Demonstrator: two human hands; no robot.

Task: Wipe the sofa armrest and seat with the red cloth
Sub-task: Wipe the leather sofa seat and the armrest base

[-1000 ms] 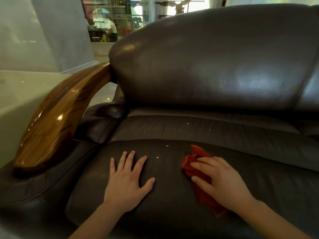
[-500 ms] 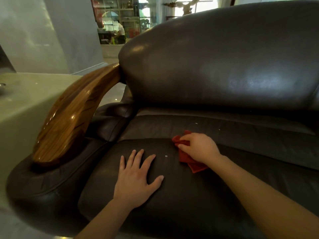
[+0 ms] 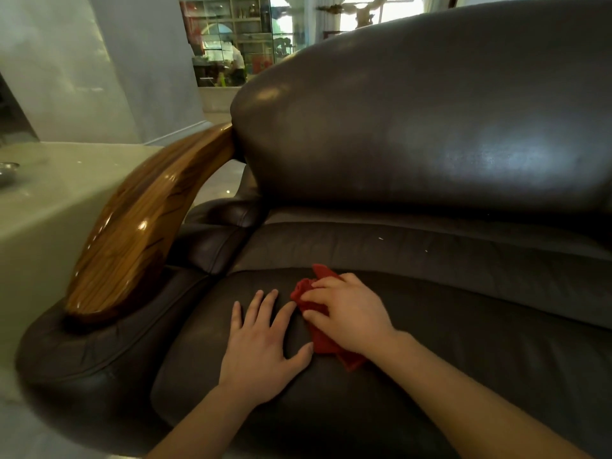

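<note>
The person leans over a dark leather sofa, both forearms reaching forward onto the seat cushion (image 3: 463, 342).

Left hand (image 3: 261, 349): lies flat, palm down, on the front left part of the seat. The fingers are spread and extended, the thumb angled out to the right. It holds nothing; it only presses on the leather.

Right hand (image 3: 351, 313): rests palm down on top of the red cloth (image 3: 323, 339), fingers loosely curved over it and pointing left. The hand pins the cloth against the cushion; whether the fingers actually pinch the fabric cannot be told from this angle.

Red cloth: crumpled, lying on the seat cushion near its middle-left area, mostly covered by the right hand. One corner pokes out beyond the fingertips toward the backrest (image 3: 430, 120); another part trails out below the wrist. Its left edge sits just beside the left hand's index finger and thumb.

Wooden armrest (image 3: 142, 223): glossy, striped grain, curving from the backrest down to the padded leather arm (image 3: 86, 346) at the left. Neither hand touches it.

A few small pale specks (image 3: 381, 239) lie on the cushion strip behind the cloth. A pale side table (image 3: 49, 200) stands to the left of the sofa.
</note>
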